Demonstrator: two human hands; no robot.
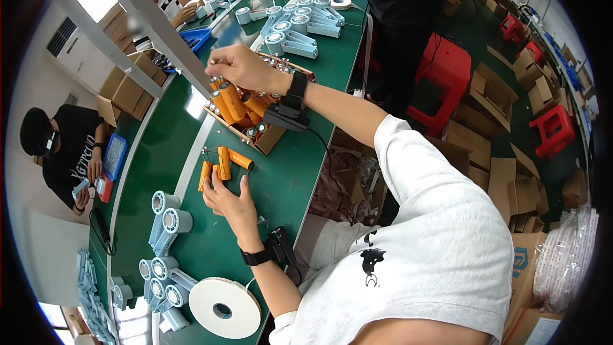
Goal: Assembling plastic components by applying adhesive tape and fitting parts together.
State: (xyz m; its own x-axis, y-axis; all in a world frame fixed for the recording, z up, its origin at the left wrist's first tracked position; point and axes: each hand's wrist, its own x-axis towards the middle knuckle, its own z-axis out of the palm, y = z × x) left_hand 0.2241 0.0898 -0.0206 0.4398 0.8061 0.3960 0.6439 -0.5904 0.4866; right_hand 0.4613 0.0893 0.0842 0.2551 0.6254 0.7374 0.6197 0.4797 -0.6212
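My right hand (246, 67) is closed in a pinch above an open carton (271, 140) packed with orange cylindrical battery cells (233, 103). Its fingertips are just over the tops of some cells; what they pinch is too small to make out. My left hand (230, 204) rests lower on the green table, thumb apart from the fingers. Those fingertips touch a small group of orange battery cells (223, 163) joined by thin wires. One cell of this group lies tilted to the right.
Pale blue handheld fan bodies (177, 220) lie left of my left hand, with more (299, 22) beyond the carton. A white tape roll (225, 306) sits near the table's front. A grey post (150, 22) rises across the table. Several co-workers sit or stand around; red stools (440, 83) stand at right.
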